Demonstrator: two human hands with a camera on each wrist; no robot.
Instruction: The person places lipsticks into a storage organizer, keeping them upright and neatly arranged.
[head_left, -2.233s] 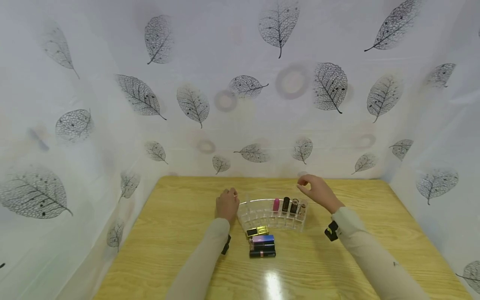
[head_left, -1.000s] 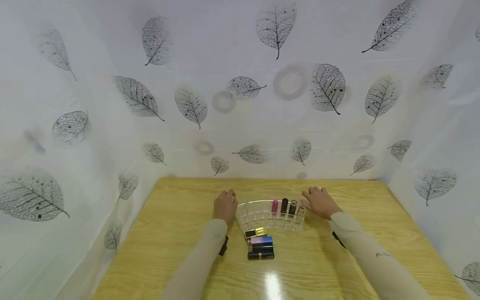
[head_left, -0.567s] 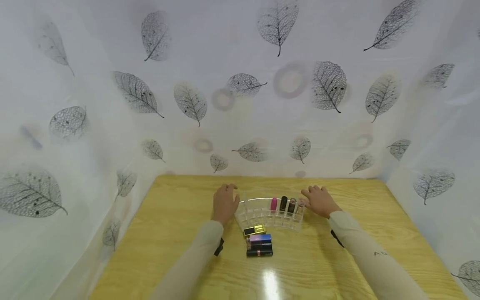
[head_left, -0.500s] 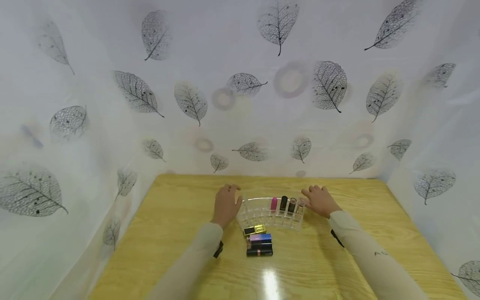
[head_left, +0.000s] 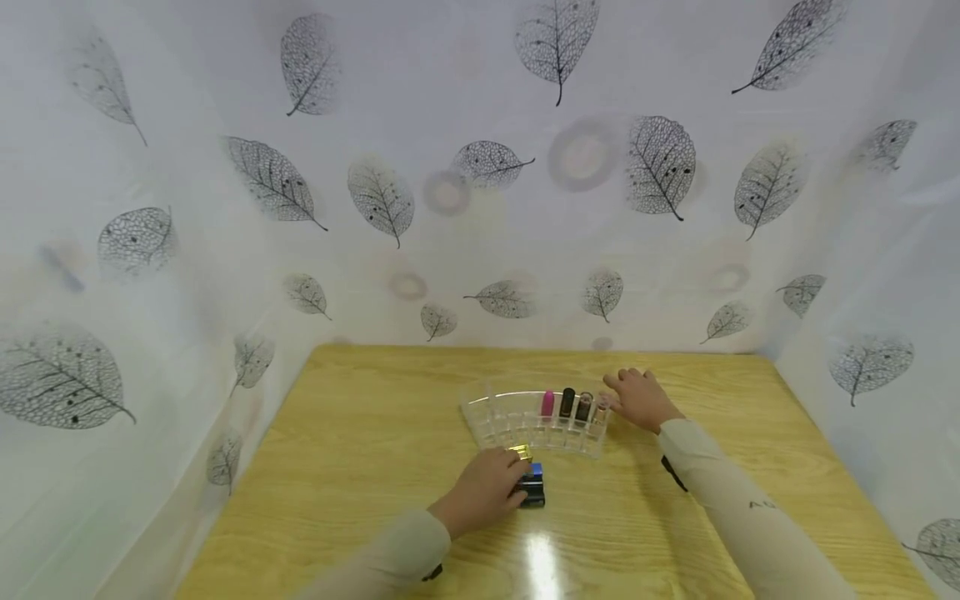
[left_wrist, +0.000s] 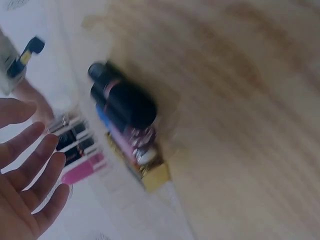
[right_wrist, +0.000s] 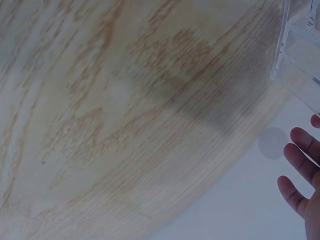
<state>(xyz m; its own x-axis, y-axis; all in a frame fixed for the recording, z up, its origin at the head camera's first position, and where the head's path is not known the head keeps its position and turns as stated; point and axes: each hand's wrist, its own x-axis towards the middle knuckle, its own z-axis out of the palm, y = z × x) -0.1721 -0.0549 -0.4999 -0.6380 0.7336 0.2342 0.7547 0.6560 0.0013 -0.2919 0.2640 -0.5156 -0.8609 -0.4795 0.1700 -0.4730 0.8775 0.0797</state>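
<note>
Head: left hand (head_left: 483, 487) hovers palm-down over lipsticks (head_left: 533, 493) on the surface (head_left: 360, 417), right hand (head_left: 641, 398) at the clear organizer's (head_left: 517, 429) right end; left wrist: left fingers spread wide, black tubes (left_wrist: 132, 104), pink-and-blue tube (left_wrist: 119, 138) and gold tube (left_wrist: 156, 179) side by side, blurry; right wrist: right fingers loosely parted near clear plastic.

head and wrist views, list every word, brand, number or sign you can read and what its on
"A", then possibly "O": on the right sleeve; the second character is blurred.
Lying tubes: too blurred to read.
Upright tubes: too small to read.
Clear holder: no readable text.
Black wrist device: too blurred to read.
</note>
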